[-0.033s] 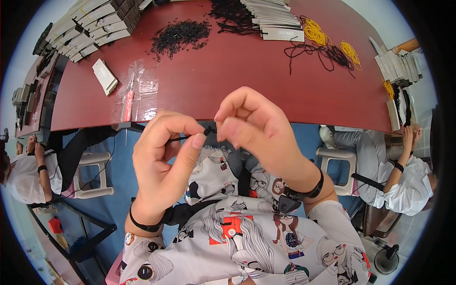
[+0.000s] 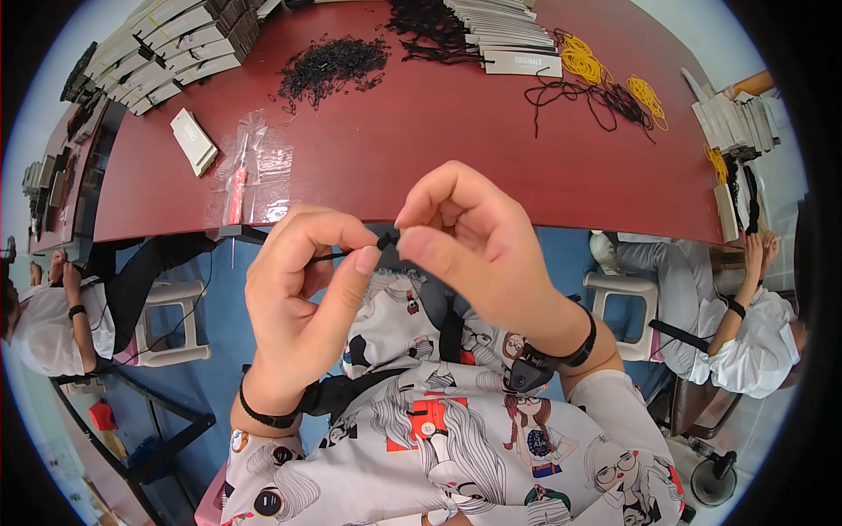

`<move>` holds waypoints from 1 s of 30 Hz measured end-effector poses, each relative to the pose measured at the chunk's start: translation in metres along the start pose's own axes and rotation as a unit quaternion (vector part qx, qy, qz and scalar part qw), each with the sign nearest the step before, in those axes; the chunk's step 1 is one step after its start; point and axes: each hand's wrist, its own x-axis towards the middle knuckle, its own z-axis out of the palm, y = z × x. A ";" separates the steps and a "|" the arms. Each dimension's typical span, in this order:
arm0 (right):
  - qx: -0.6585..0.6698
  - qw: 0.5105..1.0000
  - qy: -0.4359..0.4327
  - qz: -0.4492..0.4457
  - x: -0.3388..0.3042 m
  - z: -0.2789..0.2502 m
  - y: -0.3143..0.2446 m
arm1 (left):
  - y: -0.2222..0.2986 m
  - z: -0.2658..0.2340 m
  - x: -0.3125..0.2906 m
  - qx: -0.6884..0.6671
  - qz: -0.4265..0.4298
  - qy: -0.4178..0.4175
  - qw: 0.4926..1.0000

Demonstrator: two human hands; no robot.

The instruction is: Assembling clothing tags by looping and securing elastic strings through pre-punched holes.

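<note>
Just in front of the table edge, my left hand [image 2: 307, 285] pinches a thin black cord [image 2: 328, 257] between thumb and forefinger. Part of that cord shows across the palm; the rest is hidden by the fingers. My right hand [image 2: 478, 245] is raised beside it, with its fingers curled and its thumb close to the forefinger tip. Its fingertips nearly meet those of the left hand. Whatever lies between the right fingertips is too small and dark to make out against the dark background there.
On the red table [image 2: 421, 140] lie a pile of small black loops [image 2: 333, 70], stacked cards [image 2: 524, 63], yellow cords [image 2: 583, 60], black cords [image 2: 596, 101] and a loose card block [image 2: 193, 142]. A red-handled tool [image 2: 238, 195] rests on clear tape. Other people sit left and right.
My right thumb has moved slightly left, closer to the left fingertips, and looks sharper now. My left hand stays in place with the cord.
</note>
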 end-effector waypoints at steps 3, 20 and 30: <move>-0.106 0.993 -0.038 -0.031 0.000 -0.002 0.005 | -0.001 0.003 -0.001 -0.017 -0.004 0.009 1.000; -0.359 0.869 0.058 -0.335 0.007 -0.001 0.025 | 0.004 0.004 -0.010 -0.015 -0.058 0.047 0.997; -0.152 0.982 -0.104 -0.045 0.009 -0.002 0.015 | 0.001 0.000 -0.015 0.038 -0.025 0.080 0.996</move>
